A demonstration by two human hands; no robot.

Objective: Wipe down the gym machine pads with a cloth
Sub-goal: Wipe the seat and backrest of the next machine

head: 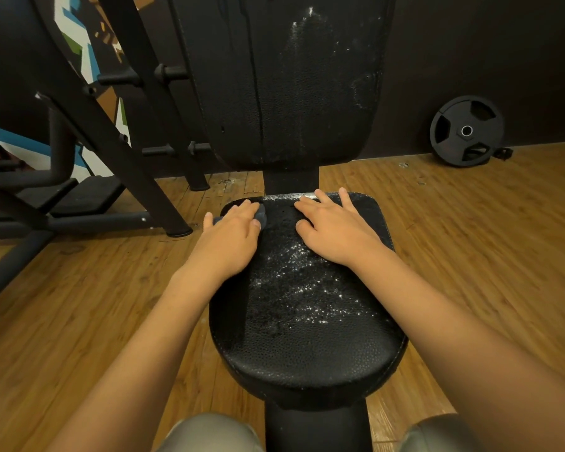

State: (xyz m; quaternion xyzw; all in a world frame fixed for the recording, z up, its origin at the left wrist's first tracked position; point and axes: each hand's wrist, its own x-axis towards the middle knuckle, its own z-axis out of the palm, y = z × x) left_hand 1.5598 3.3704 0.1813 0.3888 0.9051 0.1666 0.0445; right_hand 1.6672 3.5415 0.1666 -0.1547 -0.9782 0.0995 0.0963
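Observation:
A black textured seat pad (307, 337) fills the middle, wet and glistening across its centre. Above it rises the upright black back pad (291, 93), streaked and speckled with white droplets. My left hand (232, 236) lies flat at the seat's far left corner, pressing a dark grey cloth (261, 215) that peeks out under the fingers. My right hand (336, 226) rests flat on the far right part of the seat, fingers spread and straight, holding nothing.
A black machine frame (118, 135) with pegs and footplates stands to the left on the wooden floor (470, 239). A black weight plate (467, 130) leans against the dark wall at the right. My knees show at the bottom edge.

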